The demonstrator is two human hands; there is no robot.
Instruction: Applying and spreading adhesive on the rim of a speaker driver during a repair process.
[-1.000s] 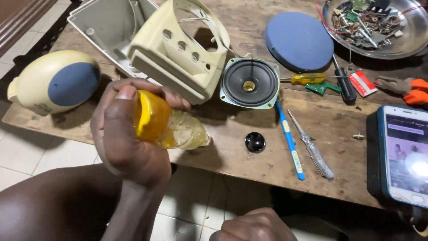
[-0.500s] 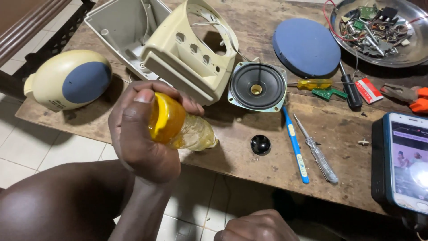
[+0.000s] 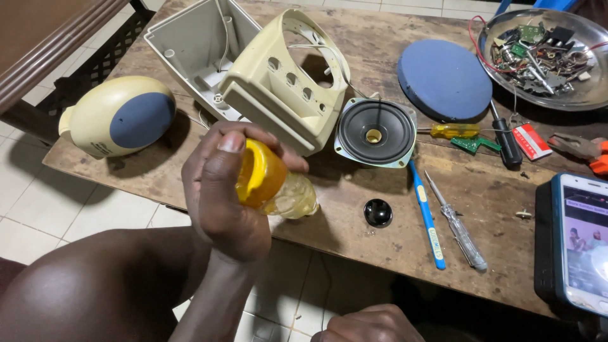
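My left hand (image 3: 221,202) is shut on a small clear plastic bottle (image 3: 291,193) with a yellow cap (image 3: 256,171), thumb on top of the cap. It holds the bottle tilted over the near edge of the wooden table (image 3: 494,190), just in front of a cream plastic housing (image 3: 285,82). A round speaker (image 3: 375,132) lies to the right of the bottle, and a black knob (image 3: 378,212) sits below the speaker. My right hand (image 3: 373,323) shows only at the bottom edge, fingers curled, with nothing seen in it.
A grey shell (image 3: 196,50) lies behind the housing and a cream and blue oval cover (image 3: 120,120) at the left. A blue disc (image 3: 443,79), screwdrivers (image 3: 459,231), a blue tool (image 3: 425,215) and a metal bowl (image 3: 595,95) of parts lie to the right. A lit phone (image 3: 586,240) is at the right edge.
My left hand has drifted a little to the right with the bottle, grip unchanged. The view has shifted slightly. My right hand stays low at the bottom edge.
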